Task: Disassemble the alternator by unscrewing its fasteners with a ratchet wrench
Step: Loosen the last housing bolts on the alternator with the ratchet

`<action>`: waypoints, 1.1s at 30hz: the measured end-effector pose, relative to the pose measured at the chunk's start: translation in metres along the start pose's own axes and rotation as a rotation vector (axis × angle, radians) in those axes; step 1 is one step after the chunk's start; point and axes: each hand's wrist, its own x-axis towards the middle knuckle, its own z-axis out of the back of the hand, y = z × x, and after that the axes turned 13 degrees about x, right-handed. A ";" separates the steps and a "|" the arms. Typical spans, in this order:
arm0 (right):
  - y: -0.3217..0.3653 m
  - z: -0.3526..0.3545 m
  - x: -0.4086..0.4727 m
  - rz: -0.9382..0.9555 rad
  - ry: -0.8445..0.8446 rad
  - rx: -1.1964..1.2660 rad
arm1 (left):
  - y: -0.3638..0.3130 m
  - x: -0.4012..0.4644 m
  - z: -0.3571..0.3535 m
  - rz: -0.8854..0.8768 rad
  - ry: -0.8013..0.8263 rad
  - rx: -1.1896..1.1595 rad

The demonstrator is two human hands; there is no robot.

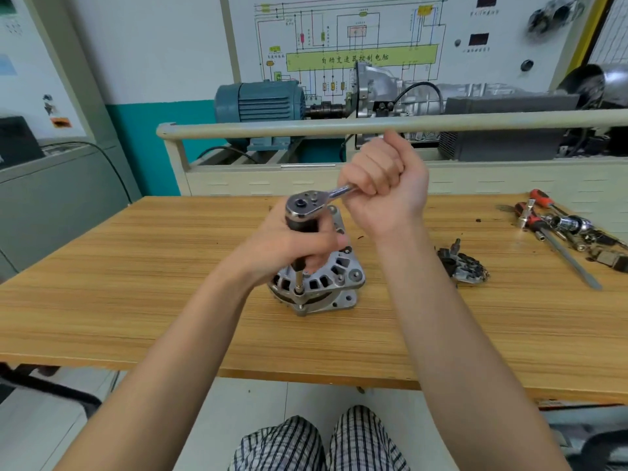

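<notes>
alternator sitting on the wooden table, roughly mid-table, resting on one end face with shaft axis near vertical, slightly tilted; vented end housing facing up and a little toward camera. mounting ear sticking up at the back.

ratchet wrench on a long extension, running almost straight down beside the housing to a bolt at the near-left flange. extension axis parallel to the alternator's axis, so probably one of the long through-bolts. ratchet head on top, handle pointing right and away.

left hand wrapped around the extension just under the ratchet head, fingers curled on it; probably there to keep the socket square on the bolt and stop the tall stack tipping. nothing clamping the body, so that grip likely doubles as the hold-down.

right hand fisted tight on the handle, placed out along it for leverage on the swing.

removed black part lying to the right, well apart. screwdrivers and sockets heaped at far right edge.

risk: socket camming off if extension leans.
</notes>
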 end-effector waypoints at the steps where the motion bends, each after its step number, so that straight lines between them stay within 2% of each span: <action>1: 0.001 0.000 0.005 -0.010 -0.034 0.012 | -0.001 0.002 -0.003 0.027 0.000 -0.016; 3: 0.000 -0.001 0.003 0.062 -0.043 -0.009 | 0.000 0.008 -0.008 0.082 -0.124 -0.040; 6: -0.010 0.002 -0.019 0.278 0.034 -0.123 | 0.005 0.011 -0.017 0.124 -0.485 -0.053; 8: -0.025 0.007 -0.041 0.443 0.156 -0.262 | 0.006 0.013 -0.026 0.132 -0.704 0.008; 10: -0.043 0.013 -0.058 0.592 0.340 -0.388 | 0.003 0.014 -0.035 0.134 -0.816 0.053; 12: -0.050 0.018 -0.064 0.665 0.445 -0.449 | 0.002 0.013 -0.036 0.124 -0.778 0.059; 13: -0.047 0.016 -0.064 0.650 0.437 -0.452 | 0.003 0.011 -0.031 0.117 -0.711 0.054; 15: -0.032 0.009 -0.053 0.519 0.325 -0.391 | 0.003 0.005 -0.016 0.081 -0.477 0.039; 18: -0.006 -0.001 -0.021 0.178 0.075 -0.165 | 0.000 0.000 0.003 -0.019 -0.076 0.048; 20: 0.001 -0.005 -0.003 0.039 -0.023 -0.040 | -0.003 0.003 -0.001 0.002 0.012 -0.001; 22: 0.002 -0.004 0.000 0.071 -0.065 -0.031 | -0.001 0.009 -0.007 0.064 -0.079 -0.035; 25: -0.004 0.000 -0.020 0.264 0.007 -0.108 | 0.005 0.012 -0.017 0.102 -0.378 -0.004; 27: -0.020 0.006 -0.043 0.454 0.147 -0.266 | 0.006 0.015 -0.025 0.133 -0.621 0.024; 29: -0.041 0.014 -0.062 0.625 0.352 -0.390 | 0.004 0.017 -0.035 0.152 -0.775 0.068; 31: -0.051 0.019 -0.066 0.669 0.480 -0.437 | 0.004 0.015 -0.037 0.157 -0.791 0.085; 33: -0.040 0.013 -0.056 0.575 0.416 -0.426 | 0.005 0.010 -0.025 0.152 -0.675 0.064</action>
